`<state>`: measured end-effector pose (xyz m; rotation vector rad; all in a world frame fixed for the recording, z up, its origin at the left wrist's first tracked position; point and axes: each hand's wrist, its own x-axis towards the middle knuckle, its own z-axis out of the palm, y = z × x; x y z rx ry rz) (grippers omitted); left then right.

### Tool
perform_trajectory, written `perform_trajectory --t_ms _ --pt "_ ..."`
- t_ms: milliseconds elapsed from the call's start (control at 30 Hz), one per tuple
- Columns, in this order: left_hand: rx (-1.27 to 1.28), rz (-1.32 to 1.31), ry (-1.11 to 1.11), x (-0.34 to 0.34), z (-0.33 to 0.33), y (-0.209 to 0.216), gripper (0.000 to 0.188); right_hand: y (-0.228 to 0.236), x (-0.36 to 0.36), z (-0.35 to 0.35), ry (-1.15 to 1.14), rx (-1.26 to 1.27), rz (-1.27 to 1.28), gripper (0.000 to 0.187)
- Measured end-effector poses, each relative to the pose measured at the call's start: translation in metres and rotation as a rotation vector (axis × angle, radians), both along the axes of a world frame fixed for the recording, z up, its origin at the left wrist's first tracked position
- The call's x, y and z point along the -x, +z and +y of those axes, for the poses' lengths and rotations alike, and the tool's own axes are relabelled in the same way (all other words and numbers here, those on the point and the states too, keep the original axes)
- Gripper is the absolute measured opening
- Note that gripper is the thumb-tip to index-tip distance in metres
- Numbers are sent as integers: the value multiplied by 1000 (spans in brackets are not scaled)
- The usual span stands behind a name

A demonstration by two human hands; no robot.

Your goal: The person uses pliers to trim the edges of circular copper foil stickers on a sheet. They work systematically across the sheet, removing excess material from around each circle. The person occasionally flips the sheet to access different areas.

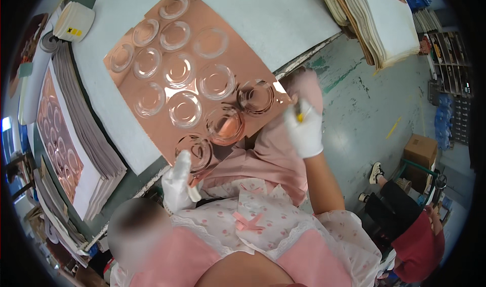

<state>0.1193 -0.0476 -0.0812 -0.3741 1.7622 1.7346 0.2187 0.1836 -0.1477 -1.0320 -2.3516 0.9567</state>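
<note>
A shiny copper-coloured sheet (197, 97), embossed with several ring shapes, lies tilted over the white-topped table (273, 21); its near side juts past the table edge above my lap. My left hand (177, 185), in a white glove, grips the sheet's near left edge, thumb on top and the other fingers partly hidden. Beside the sheet's right corner is my right hand (305, 130), also gloved in white and smeared by motion. Its fingers are closed around something small with a yellow part, too blurred to name.
To the left, another embossed copper sheet (61, 140) rests on a thick stack of grey layers (91, 115). A white roll (75, 21) stands at the far left. Layered sheets (364, 23) are piled at upper right. A person in red (417, 244) is at lower right, near a cardboard box (420, 150).
</note>
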Motion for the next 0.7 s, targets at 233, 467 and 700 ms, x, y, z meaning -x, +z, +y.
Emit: perform_trajectory --t_ms 233,467,700 --pt "-16 112 -47 -1 -42 -28 28 16 -3 6 -109 1235 603 20" --pt "75 207 -210 10 -50 -32 35 31 -5 -1 -137 930 532 10" --pt "-419 -124 49 -6 -49 -21 48 18 -23 13 -237 851 456 31"
